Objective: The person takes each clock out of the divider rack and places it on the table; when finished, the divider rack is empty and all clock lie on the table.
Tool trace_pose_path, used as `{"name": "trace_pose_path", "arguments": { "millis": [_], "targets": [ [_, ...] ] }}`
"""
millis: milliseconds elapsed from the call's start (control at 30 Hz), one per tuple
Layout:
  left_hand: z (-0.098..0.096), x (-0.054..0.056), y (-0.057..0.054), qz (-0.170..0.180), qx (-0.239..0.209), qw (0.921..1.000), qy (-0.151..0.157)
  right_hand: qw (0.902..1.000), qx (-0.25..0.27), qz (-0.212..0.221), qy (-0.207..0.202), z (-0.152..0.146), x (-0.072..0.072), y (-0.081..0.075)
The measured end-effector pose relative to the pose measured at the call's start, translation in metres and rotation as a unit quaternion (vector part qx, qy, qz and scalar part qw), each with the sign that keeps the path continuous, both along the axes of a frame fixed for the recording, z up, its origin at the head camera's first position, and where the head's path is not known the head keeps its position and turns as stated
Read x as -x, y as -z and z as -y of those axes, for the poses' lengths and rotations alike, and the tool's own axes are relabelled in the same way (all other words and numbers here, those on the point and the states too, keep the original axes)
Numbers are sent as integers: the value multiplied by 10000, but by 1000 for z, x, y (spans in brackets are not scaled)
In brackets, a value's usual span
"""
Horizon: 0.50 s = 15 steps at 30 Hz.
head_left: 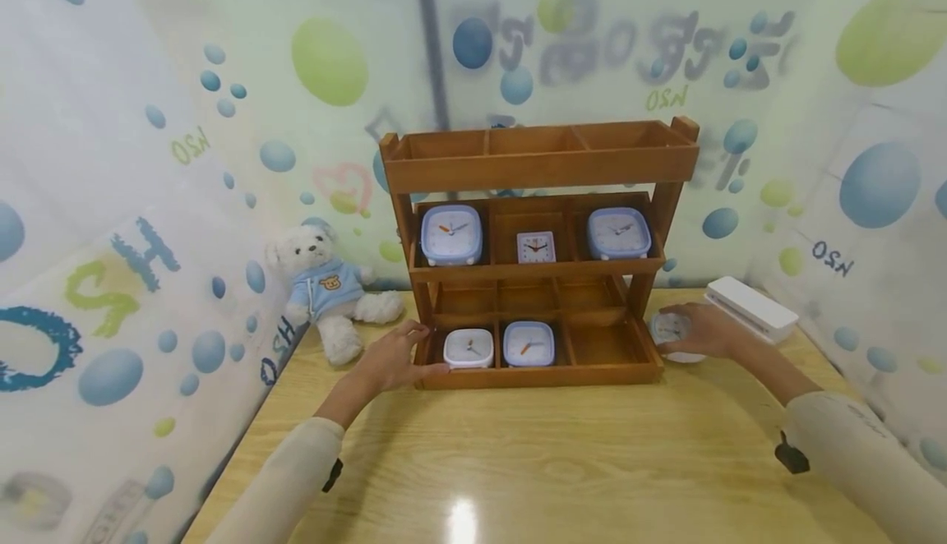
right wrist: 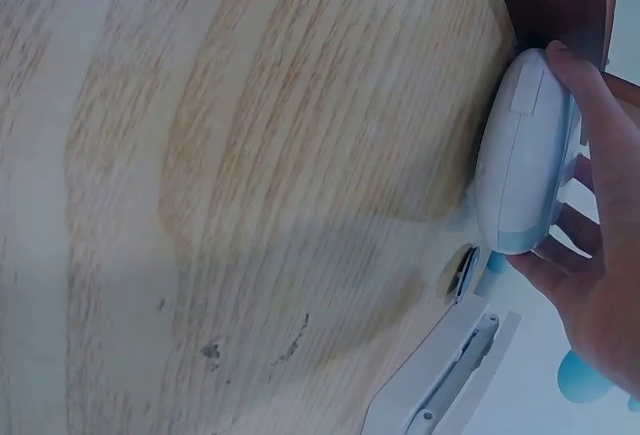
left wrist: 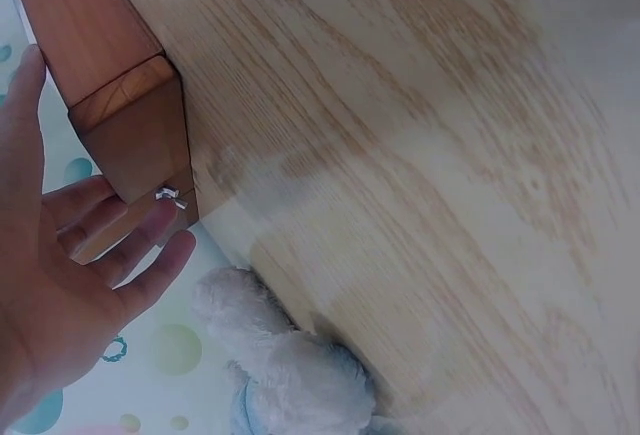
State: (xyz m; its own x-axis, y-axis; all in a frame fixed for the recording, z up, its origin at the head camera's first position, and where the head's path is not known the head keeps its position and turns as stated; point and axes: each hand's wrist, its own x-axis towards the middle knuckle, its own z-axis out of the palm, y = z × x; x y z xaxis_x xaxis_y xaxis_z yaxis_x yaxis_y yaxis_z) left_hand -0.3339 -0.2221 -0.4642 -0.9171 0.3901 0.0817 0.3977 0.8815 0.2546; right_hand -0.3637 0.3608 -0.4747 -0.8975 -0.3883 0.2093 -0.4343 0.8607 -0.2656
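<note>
A brown wooden tiered rack stands on the table with small compartments on its levels. My left hand rests at the rack's lower left corner, thumb along the front lip; in the left wrist view its fingers are spread beside the side panel. Past the rack's lower right end, my right hand grips a white alarm clock, whose face is partly covered by the fingers in the head view. The bottom tray holds a white alarm clock in the left compartment and a blue-rimmed one in the middle.
On the middle level are two larger blue-rimmed clocks with a small square clock between them. A white teddy bear in a blue hoodie sits left of the rack. A white box-like object lies behind my right hand.
</note>
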Motion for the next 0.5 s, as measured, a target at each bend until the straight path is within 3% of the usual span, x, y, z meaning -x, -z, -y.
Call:
{"name": "trace_pose_path", "arguments": {
  "millis": [267, 500],
  "targets": [
    [-1, -1, 3, -14, 61, 10000, 2, 9999, -123, 2, -66, -1, -4, 7],
    [1, 2, 1, -102, 17, 9999, 54, 9993, 247, 47, -285, -1, -14, -5]
  ]
}}
